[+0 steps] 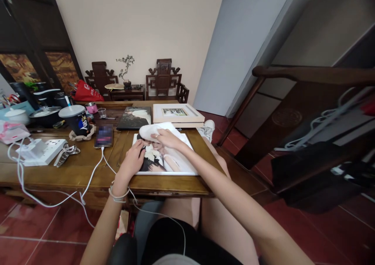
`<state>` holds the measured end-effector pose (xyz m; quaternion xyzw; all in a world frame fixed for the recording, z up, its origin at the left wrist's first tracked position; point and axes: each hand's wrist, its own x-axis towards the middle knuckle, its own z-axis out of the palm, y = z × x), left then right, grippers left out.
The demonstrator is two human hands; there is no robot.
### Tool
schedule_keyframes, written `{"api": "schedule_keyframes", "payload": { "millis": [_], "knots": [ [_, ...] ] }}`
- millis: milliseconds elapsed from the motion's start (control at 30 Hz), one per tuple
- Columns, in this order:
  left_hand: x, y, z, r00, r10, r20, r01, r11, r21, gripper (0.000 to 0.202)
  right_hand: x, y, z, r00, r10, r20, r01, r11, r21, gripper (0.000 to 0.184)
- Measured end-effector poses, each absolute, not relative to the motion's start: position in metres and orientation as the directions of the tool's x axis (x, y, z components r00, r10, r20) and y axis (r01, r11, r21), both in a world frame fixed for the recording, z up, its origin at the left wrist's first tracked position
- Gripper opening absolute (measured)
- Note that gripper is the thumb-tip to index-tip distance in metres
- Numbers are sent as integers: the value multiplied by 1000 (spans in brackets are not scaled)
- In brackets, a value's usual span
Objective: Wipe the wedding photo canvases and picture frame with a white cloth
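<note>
A photo panel [159, 160] is laid flat on the table [172, 185], at the centre of the frame. A white cloth [150, 131] is held bunched in the grip of the right hand [169, 138] over the panel's upper part. The panel's left side is touched by the left hand [134, 157] — whether its grip is closed cannot quite be told.

Gap between phone [103, 136] and photo panel [154, 154]; album [134, 119] blocks far end, cable [102, 152] near

White cloth [149, 131] — atop flat photo [159, 159]
</note>
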<state>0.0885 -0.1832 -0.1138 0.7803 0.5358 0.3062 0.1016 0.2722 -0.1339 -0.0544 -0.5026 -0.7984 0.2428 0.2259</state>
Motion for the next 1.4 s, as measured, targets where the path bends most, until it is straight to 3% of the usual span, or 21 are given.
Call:
{"api": "schedule_keyframes", "payload": {
  "millis": [300,533,700,1033,1200,1400],
  "knots": [
    [90,-182,-114,207,921,331,797,-355,489,40,344,-163,-58,-242,960,142,824,281,-493,30],
    [90,-181,-113,210,921,327,814,-350,462,39,352,-268,-71,-496,833,245,767,553,-326,31],
    [90,-182,-114,223,919,326,807,-361,467,40,355,-285,-69,-539,804,251,757,594,-274,31],
    [86,-181,-116,230,914,334,811,-370,454,41,340,-153,-58,-314,934,170,889,352,-291,31],
    [86,-178,-116,244,900,362,802,-397,447,40,339,-139,-51,-312,936,161,885,348,-310,30],
    [88,-180,-114,237,901,363,802,-392,450,40,340,-215,-62,-421,891,173,852,453,-261,30]
  ]
}}
